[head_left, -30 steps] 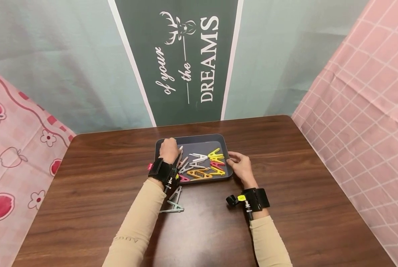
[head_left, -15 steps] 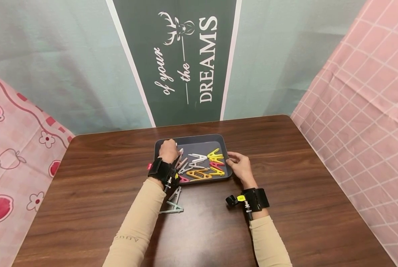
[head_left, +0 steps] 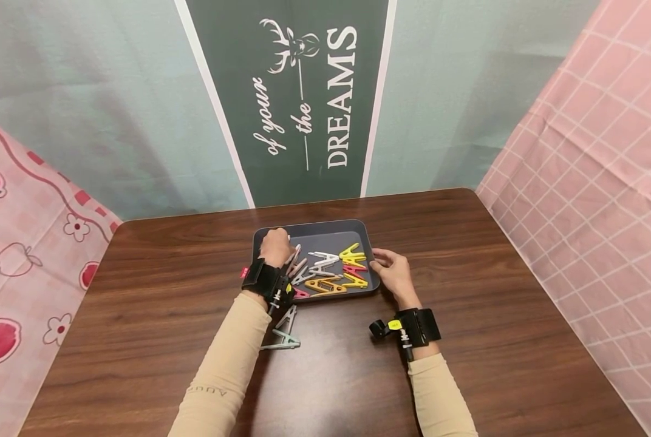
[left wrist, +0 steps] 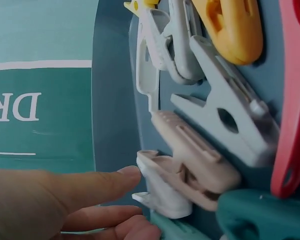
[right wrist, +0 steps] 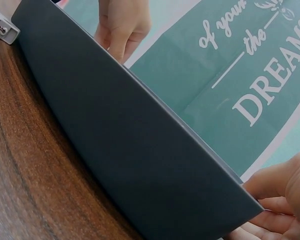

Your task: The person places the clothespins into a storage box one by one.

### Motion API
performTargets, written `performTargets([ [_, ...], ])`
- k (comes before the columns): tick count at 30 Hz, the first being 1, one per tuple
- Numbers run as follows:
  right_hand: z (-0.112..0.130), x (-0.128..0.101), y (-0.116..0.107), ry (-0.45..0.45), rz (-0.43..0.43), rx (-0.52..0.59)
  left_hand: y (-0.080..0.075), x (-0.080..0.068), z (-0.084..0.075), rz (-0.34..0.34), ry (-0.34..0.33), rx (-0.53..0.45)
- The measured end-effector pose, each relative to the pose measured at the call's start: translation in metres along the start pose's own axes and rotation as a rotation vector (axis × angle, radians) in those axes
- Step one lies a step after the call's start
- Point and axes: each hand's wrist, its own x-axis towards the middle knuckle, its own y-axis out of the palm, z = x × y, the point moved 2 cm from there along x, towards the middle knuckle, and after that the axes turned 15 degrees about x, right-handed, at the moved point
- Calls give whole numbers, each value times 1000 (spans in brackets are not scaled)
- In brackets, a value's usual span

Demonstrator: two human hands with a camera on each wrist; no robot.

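A dark grey tray holds several clothespins in white, grey, yellow, orange, red and pink. My left hand reaches down into its left end. In the left wrist view, the thumb and fingers of this hand pinch at the end of a white clothespin. A beige-pink clothespin lies against that one, with a grey clothespin and a dark teal clothespin close by. My right hand grips the tray's right wall, thumb at the rim, the other fingers low on the outside.
In front of the tray, a mint-green clothespin and a greyish clothespin lie on the brown wooden table beside my left forearm. A printed green curtain hangs behind the table, and pink cloths flank it.
The left hand has shifted very slightly within the tray's left end. The right hand and the tray stay where they were.
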Motion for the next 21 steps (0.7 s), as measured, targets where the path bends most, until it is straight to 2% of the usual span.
performTargets([
  [7, 1, 0, 1, -4, -7, -5, -8, -9, 3, -49, 50, -4],
  [11, 1, 0, 0, -5, -6, -8, -15, -19, 6, -90, 98, 3],
  [14, 0, 0, 1, -4, -3, -6, -23, -33, 10, -146, 154, -19],
  [17, 0, 0, 1, -8, -4, -3, -28, -50, 16, -189, 203, -93],
  [21, 1, 0, 1, -7, -4, -1, -25, -73, 28, -265, 300, -164],
])
